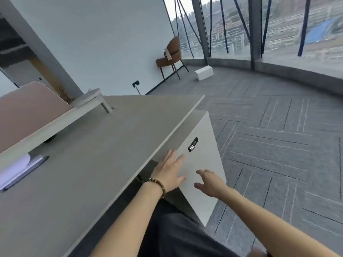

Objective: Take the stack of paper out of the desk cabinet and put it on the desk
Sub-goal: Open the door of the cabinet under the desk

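Both hands being held open, empty: left hand (169,170) flat against cabinet door (200,164), right hand (209,181) hovering nr it, prob. for opening; paper not visible.

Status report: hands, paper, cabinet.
Both hands open: left hand flat on cabinet front, right hand beside it. Cabinet shut. Paper not visible.

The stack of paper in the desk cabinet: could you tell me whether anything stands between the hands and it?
Yes. The white cabinet door looks shut, so the paper is out of sight. The left hand lies open on the door and the right hand reaches toward it. The desk has bare room.
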`<state>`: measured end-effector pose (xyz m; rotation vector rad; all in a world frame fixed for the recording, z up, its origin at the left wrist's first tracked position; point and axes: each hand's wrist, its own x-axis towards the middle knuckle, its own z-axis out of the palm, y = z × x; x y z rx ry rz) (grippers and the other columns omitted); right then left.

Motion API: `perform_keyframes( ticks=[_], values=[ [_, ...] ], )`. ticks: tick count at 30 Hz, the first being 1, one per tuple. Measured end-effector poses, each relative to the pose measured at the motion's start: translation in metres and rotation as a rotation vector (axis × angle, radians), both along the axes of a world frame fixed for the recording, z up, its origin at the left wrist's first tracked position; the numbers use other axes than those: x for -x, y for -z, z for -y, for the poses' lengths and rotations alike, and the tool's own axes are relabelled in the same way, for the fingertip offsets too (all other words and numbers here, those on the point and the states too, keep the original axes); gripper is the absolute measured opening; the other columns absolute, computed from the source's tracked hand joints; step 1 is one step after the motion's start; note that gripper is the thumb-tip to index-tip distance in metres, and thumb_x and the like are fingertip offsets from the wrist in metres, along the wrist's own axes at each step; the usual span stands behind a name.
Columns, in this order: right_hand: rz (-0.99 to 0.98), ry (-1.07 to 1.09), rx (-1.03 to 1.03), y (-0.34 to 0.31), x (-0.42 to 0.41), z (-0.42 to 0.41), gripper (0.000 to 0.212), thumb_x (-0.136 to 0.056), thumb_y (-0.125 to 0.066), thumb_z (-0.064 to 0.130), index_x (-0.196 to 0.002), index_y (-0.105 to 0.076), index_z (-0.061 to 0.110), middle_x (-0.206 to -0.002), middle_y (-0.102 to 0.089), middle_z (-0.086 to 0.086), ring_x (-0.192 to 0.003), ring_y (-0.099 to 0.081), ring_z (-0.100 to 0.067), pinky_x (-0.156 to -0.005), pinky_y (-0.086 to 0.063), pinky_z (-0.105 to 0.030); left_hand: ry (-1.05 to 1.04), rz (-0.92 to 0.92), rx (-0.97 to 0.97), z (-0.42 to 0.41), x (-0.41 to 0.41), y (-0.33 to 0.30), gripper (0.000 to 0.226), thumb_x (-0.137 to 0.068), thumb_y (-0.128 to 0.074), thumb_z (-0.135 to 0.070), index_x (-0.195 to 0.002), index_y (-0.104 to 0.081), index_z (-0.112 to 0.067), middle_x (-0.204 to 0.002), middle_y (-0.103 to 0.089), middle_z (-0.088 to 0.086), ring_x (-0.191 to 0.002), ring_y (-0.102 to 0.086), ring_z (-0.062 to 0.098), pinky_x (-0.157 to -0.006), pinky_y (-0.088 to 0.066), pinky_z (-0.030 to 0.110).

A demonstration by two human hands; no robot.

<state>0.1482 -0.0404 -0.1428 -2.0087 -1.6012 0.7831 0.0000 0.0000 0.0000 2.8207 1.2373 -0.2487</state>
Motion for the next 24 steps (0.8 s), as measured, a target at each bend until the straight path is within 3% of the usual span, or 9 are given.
perform_keyframes(
  ticks=[3, 6, 13, 18, 22, 24],
  values=[
    [-0.109, 0.036, 0.093, 0.030, 0.010, -0.006, 0.071, -0.090, -0.060, 0.043, -0.149, -0.036, 0.011, -0.147, -0.049, -0.014, -0.135, -0.046, -0.030, -0.107, -0.040, -0.039, 0.044, -0.104, -0.095, -0.021, -0.001, 0.021, 0.084, -0.093, -0.061, -0.038, -0.159, -0.011, -0.024, -0.167, 0.013, 0.013, -0.153, 0.019, 0.030, -0.124, 0.000, 0.045],
    [-0.195, 0.062, 0.172, 0.060, 0.022, -0.012, 0.080, -0.086, -0.064, 0.044, -0.151, -0.032, 0.009, -0.147, -0.049, -0.015, -0.135, -0.046, -0.030, -0.107, -0.041, -0.037, 0.091, -0.158, -0.175, -0.043, -0.002, 0.036, 0.096, -0.090, -0.064, -0.039, -0.159, 0.002, -0.028, -0.164, 0.022, 0.017, -0.151, 0.024, 0.035, -0.125, 0.003, 0.051],
    [-0.375, 0.207, 0.071, 0.095, 0.043, -0.034, 0.104, -0.078, -0.073, 0.045, -0.157, -0.011, 0.016, -0.156, -0.033, -0.013, -0.139, -0.041, -0.031, -0.108, -0.038, -0.037, 0.127, -0.177, -0.287, -0.067, -0.006, 0.057, 0.106, -0.086, -0.070, -0.036, -0.158, 0.008, -0.033, -0.164, 0.019, 0.021, -0.152, 0.014, 0.041, -0.125, 0.001, 0.052],
    [-0.527, 0.315, -0.007, 0.100, 0.066, -0.051, 0.125, -0.067, -0.081, 0.048, -0.157, 0.000, 0.018, -0.157, -0.020, -0.010, -0.144, -0.030, -0.028, -0.113, -0.034, -0.035, 0.121, -0.179, -0.342, -0.068, -0.006, 0.064, 0.104, -0.087, -0.072, -0.028, -0.159, 0.003, -0.028, -0.165, 0.017, 0.019, -0.153, 0.013, 0.039, -0.125, 0.003, 0.047],
    [-0.463, 0.390, -0.086, 0.096, 0.074, -0.059, 0.134, -0.059, -0.085, 0.050, -0.155, 0.001, 0.011, -0.160, -0.014, -0.016, -0.150, -0.013, -0.029, -0.123, -0.018, -0.037, 0.110, -0.183, -0.338, -0.069, -0.006, 0.064, 0.111, -0.084, -0.075, -0.032, -0.159, 0.006, -0.022, -0.166, 0.015, 0.018, -0.153, 0.012, 0.037, -0.125, 0.002, 0.046],
    [-0.406, 0.387, -0.101, 0.092, 0.073, -0.060, 0.133, -0.060, -0.081, 0.057, -0.154, -0.001, 0.008, -0.161, -0.013, -0.021, -0.152, -0.010, -0.031, -0.124, -0.020, -0.042, 0.096, -0.195, -0.332, -0.068, -0.007, 0.064, 0.112, -0.084, -0.074, -0.033, -0.159, 0.009, -0.021, -0.166, 0.017, 0.017, -0.153, 0.013, 0.036, -0.126, 0.001, 0.046]
  ],
)
